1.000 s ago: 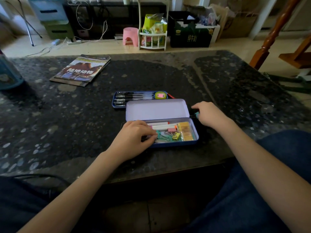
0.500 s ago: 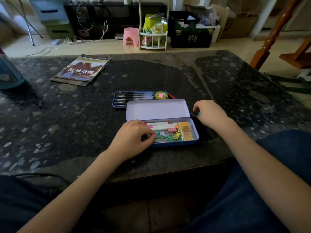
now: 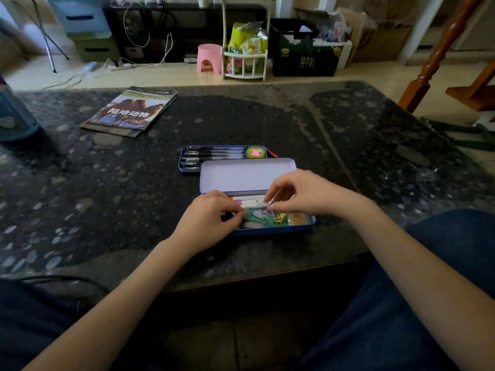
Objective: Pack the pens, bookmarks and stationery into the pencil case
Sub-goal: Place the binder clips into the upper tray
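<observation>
A blue tin pencil case [image 3: 270,230] lies open near the table's front edge, its pale lid [image 3: 246,175] tipped back. Inside lie white highlighters [image 3: 247,202], coloured binder clips [image 3: 263,218] and a yellow pad of notes [image 3: 298,219]. My left hand [image 3: 209,219] rests on the case's left end, its fingertips pinching a green binder clip. My right hand [image 3: 302,192] hovers over the case's middle, fingers curled, fingertips pinching the end of a highlighter. Behind the lid sits a blue inner tray [image 3: 187,163] with black pens [image 3: 214,153] and a yellow-green tape roll [image 3: 256,152].
A magazine [image 3: 131,112] lies at the table's back left. A blue container [image 3: 13,116] stands at the far left edge. A red pen tip [image 3: 272,153] pokes out right of the tray. A wooden stair post [image 3: 439,52] rises at the right. My knees are under the front edge.
My right hand has moved from the table right of the case to above its middle and now pinches a highlighter. My left hand stays at the case's left end.
</observation>
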### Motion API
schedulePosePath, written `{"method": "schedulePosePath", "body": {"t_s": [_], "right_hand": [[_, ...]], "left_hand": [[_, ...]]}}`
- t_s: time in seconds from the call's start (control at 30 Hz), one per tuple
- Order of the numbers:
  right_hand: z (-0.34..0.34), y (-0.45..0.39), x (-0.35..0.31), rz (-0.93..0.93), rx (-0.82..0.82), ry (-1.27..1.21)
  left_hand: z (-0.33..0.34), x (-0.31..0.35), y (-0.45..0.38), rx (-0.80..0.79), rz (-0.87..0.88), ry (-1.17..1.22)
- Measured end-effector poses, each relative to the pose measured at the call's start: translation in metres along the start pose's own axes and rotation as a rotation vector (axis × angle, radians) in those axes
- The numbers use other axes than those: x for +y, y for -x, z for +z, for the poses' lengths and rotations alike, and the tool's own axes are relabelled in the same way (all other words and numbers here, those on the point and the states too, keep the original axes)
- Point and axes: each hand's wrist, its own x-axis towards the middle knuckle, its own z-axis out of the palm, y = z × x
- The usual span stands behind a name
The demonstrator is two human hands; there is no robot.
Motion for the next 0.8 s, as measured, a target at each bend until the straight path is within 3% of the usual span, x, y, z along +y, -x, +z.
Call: {"method": "schedulePosePath", "body": {"t_s": [0.1, 0.6, 0.8], "right_hand": [[0.008, -0.001, 0.002, -0.034, -0.027, 0.119], [0.020, -0.006, -0.002, -0.073, -0.028, 0.200], [-0.006, -0.002, 0.003, -0.031, 0.148, 0.151]], "left_hand": [[0.000, -0.001, 0.000, -0.006, -0.003, 0.031], [0.001, -0.001, -0.002, -0.033, 0.003, 0.021], [0.002, -0.001, -0.002, -0.009, 0.060, 0.005]]}}
